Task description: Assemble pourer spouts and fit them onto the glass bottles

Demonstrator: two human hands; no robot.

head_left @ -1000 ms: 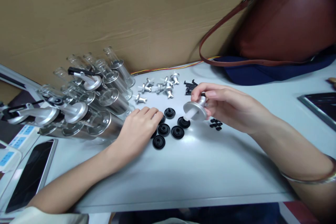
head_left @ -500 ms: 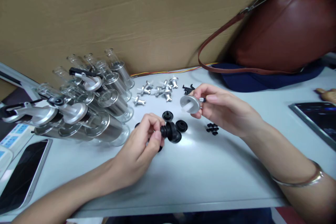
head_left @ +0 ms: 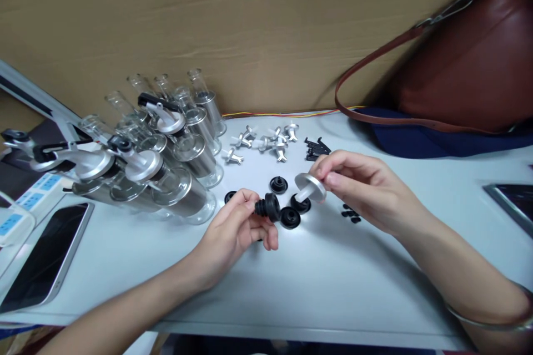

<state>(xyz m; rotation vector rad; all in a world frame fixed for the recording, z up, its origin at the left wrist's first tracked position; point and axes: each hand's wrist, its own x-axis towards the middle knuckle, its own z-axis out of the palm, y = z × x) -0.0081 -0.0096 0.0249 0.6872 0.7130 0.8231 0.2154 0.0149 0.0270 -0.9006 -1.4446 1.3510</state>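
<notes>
Between the fingers of my left hand [head_left: 239,224] is a black ribbed rubber stopper [head_left: 268,207], its wide end turned to the right. My right hand [head_left: 358,186] pinches a silver pourer top [head_left: 310,187] with a round disc; its pale tube points down-left toward the stopper, and the two are apart. Beneath them on the table lie several more black stoppers [head_left: 278,184], some partly hidden by my left hand. Small black caps [head_left: 350,213] lie beside my right wrist. Farther back are several silver pourer tops [head_left: 280,147] and a pile of black levers [head_left: 316,148].
Glass bottles with metal sleeves [head_left: 194,155] crowd the left, some topped with pourers [head_left: 144,165]. A phone [head_left: 45,258] and a power strip [head_left: 29,202] lie at the left edge. A brown bag [head_left: 470,66] rests on dark blue cloth [head_left: 416,136] at back right.
The view has shifted, so the scene sits farther right. My right hand has tipped the pourer top, its tube now angled lower. The left fingers have opened out below the stopper.
</notes>
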